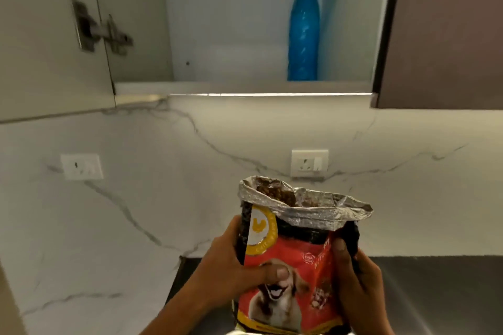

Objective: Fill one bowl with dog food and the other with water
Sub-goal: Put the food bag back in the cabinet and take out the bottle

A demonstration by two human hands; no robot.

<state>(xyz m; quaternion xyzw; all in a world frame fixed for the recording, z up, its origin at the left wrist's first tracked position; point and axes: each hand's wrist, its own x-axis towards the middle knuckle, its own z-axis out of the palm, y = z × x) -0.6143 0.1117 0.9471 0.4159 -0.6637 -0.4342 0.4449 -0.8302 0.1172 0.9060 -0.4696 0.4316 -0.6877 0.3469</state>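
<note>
the marble wall (136, 198) with grey veins fills most of the view, and above it hangs a cupboard (245, 87) with its door (49, 35) swung open to the left, a metal hinge (102, 28) showing on the inside. to the right is a closed brown cupboard door (446, 30). a dark surface (435, 294) runs along the bottom right, meeting the wall. inside the open cupboard a tall blue bottle (303, 30) stands upright on the shelf, toward the right side.

the dog food bag (296, 253) is held upright in front of the wall, above the surface, low and centre-right in the view. it is red with a dog's picture and a yellow round badge, and its silver-lined top is rolled open, brown kibble (277, 192) showing at the mouth. the left hand (231, 261) clasps the bag's left side, thumb across the front over the dog picture. the right hand (353, 275) clasps the right side, thumb pressed on the front; both grips are closed on the bag.

two white sockets sit on the wall: one (81, 166) at the left, one (309, 162) just above the bag's mouth.
</note>
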